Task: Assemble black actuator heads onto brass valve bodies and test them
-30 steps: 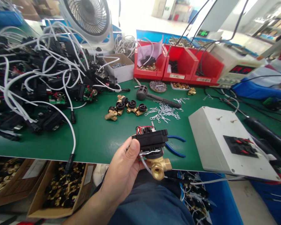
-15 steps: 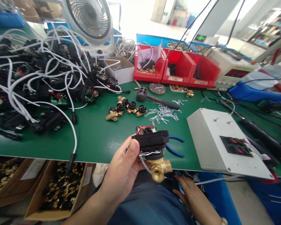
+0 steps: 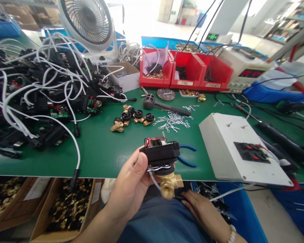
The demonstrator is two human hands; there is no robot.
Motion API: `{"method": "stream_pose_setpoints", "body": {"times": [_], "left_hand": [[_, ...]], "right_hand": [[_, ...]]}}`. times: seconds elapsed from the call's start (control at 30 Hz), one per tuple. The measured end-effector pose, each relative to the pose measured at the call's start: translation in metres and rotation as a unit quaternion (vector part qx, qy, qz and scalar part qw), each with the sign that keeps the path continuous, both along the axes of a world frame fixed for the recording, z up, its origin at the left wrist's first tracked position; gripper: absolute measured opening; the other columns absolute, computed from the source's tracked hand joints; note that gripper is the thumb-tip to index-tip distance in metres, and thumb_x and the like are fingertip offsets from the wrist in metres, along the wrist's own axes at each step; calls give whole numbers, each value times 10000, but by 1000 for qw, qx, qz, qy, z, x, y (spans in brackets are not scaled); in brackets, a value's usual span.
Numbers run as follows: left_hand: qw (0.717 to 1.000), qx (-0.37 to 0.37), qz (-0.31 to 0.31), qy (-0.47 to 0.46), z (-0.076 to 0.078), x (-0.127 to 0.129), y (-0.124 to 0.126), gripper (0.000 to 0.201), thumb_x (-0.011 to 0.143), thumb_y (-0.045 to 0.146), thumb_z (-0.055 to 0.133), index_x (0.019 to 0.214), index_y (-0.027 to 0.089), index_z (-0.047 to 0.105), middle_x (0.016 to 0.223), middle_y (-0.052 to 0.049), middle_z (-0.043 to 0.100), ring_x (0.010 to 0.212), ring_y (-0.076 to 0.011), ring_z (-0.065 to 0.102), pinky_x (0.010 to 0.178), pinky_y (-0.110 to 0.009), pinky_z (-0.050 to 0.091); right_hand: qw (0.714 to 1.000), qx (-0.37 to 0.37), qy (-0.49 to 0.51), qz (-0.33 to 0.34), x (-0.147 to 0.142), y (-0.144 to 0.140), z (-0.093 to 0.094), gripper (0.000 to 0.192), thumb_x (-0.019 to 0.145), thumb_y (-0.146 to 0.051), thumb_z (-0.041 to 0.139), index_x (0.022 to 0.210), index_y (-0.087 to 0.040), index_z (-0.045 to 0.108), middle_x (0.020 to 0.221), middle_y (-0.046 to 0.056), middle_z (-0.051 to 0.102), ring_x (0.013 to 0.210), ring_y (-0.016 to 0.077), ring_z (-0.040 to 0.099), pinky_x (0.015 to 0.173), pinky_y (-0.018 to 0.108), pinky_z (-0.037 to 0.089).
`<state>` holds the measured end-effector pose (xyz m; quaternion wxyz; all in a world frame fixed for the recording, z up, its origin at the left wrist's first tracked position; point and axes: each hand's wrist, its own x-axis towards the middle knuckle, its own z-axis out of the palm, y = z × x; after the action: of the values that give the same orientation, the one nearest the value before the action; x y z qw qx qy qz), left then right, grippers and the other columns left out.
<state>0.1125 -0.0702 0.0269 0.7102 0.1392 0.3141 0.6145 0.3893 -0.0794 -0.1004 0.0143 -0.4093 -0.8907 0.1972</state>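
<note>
At the bottom centre of the frame, the left hand [image 3: 131, 185] grips a valve assembly with a black plastic housing on a brass body [image 3: 163, 165], thumb pressed on the housing's left edge, holding it just in front of the table's near edge. Red wires show on top of the housing and a thin white wire hangs from its underside. Lower right of it, the right hand [image 3: 205, 211] lies flat and palm down on the lap with fingers loosely extended, gripping nothing, its fingertips just below the brass body.

Behind the valve, blue-handled pliers [image 3: 186, 156] lie on the green table mat [image 3: 103, 148]. To the right sits a white rectangular box with a black terminal panel [image 3: 238, 152]. Further up in mid-frame are a cluster of small brass fittings with black caps [image 3: 131, 118], a scatter of thin silver wire clips [image 3: 173, 119] and a dark grey mallet [image 3: 164, 105]. The left side holds a heap of black modules with white cables [image 3: 40, 91]. At the top stand 3 red plastic bins [image 3: 184, 72] and a white desk fan [image 3: 87, 23].
</note>
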Motion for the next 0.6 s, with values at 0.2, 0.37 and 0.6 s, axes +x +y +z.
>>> {"method": "stream_pose_setpoints", "body": {"times": [0.2,0.37,0.6], "left_hand": [[984,-6,-104,-141,-2,-4,3,625,789,736,611,920,139,747,777,-80,721,717,-187,726,665,-260,604],[969,35,-151,-194,-5,-7,3,687,742,795,600,828,124,722,733,-65,666,678,-159,707,653,-223,599],[960,102,-132,-225,-14,-6,10,723,787,809,510,1051,160,690,628,-4,566,524,-118,594,518,-202,572]], "right_hand": [[1000,6,24,-3,3,3,-5,346,1021,-315,411,1161,-178,697,1069,116,724,972,243,719,834,366,623],[999,31,41,0,9,4,-12,394,1026,-378,392,1169,-189,707,1077,109,731,965,254,725,812,366,633],[995,89,51,17,7,7,-14,432,1030,-422,378,1113,-187,731,1032,88,744,908,231,737,756,334,643]]}}
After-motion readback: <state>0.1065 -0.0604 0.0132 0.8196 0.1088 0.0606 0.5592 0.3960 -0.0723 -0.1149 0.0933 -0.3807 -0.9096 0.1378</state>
